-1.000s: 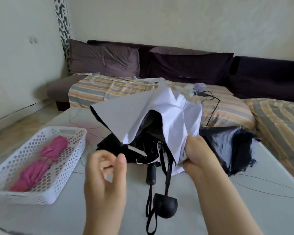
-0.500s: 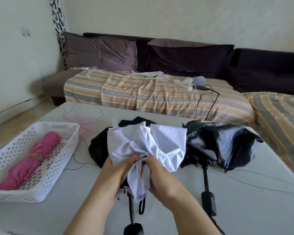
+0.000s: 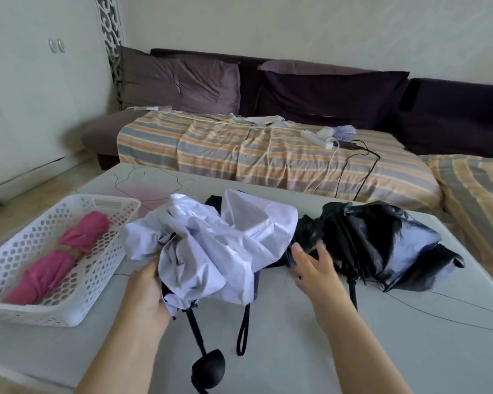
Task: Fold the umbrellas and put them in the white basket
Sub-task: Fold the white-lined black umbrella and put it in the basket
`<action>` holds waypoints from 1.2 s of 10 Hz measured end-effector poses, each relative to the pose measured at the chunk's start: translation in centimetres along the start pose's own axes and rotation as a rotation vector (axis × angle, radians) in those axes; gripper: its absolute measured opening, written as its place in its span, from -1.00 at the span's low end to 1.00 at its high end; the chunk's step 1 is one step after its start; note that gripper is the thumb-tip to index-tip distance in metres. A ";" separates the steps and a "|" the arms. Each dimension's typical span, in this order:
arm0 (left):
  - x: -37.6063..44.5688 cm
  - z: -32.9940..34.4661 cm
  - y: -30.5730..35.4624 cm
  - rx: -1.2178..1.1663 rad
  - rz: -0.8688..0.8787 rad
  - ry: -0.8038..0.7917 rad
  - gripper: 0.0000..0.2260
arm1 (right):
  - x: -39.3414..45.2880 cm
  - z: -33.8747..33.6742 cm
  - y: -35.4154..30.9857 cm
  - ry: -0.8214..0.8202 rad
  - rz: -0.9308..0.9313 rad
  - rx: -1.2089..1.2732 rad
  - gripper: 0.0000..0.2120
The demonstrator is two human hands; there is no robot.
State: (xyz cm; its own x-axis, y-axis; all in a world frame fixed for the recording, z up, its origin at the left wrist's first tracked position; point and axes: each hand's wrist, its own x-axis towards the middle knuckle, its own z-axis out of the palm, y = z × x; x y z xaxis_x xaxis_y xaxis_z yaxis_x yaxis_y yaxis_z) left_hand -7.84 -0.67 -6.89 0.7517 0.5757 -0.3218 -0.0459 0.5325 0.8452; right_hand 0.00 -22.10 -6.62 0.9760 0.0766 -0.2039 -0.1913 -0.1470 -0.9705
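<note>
While the left hand (image 3: 145, 291) grips its bunched folds, the white umbrella (image 3: 211, 245) lies crumpled, black handle (image 3: 208, 368) toward the viewer. The right hand (image 3: 316, 268) hovers with fingers spread, holding nothing.

The white umbrella (image 3: 211, 245) is crumpled matt cloth. The black umbrella (image 3: 382, 240) looks glossy. The white basket (image 3: 69, 294) is perforated plastic.

There are three umbrellas: one white umbrella (image 3: 211, 245) in the centre of the frame, one black umbrella (image 3: 382, 240) at the right, and one pink umbrella (image 3: 60, 257) at the left. There is one white basket (image 3: 77, 291) at the lower left. Two hands are visible, the left hand (image 3: 145, 294) and the right hand (image 3: 319, 274), at the bottom.
</note>
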 end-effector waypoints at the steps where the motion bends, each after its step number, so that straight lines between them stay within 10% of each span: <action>1: -0.2 0.1 0.5 0.003 0.003 0.001 -0.72 | 0.5 2.5 1.0 -0.183 -0.070 -0.072 -0.70; 4: 1.7 0.2 -0.8 -0.019 -0.031 -0.011 -0.74 | -0.9 2.1 -1.6 -0.468 0.046 -0.562 -0.77; 6: 0.5 0.4 -0.3 0.212 -0.004 -0.098 -0.75 | -1.7 -1.7 -4.8 0.222 -0.392 -0.460 -0.60; 7: -1.0 1.0 -0.2 0.402 0.006 -0.162 -0.63 | -0.4 -0.8 -3.4 -0.172 -0.313 -0.421 -0.01; 8: -1.9 1.7 -0.5 0.388 0.024 -0.221 -0.72 | -0.7 1.9 -1.3 -0.539 -0.205 -0.236 0.14; 12: -2.4 1.9 -0.9 0.304 -0.032 -0.512 -0.70 | -1.0 3.9 -0.1 -0.319 -0.087 0.034 -0.68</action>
State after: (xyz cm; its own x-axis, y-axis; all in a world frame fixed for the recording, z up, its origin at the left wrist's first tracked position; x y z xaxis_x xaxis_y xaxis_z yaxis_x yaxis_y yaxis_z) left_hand -8.37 -3.70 -6.13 0.9747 0.1494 -0.1661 0.1154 0.2998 0.9470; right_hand -1.37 -18.34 -6.77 0.9080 0.3931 -0.1448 -0.1171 -0.0938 -0.9887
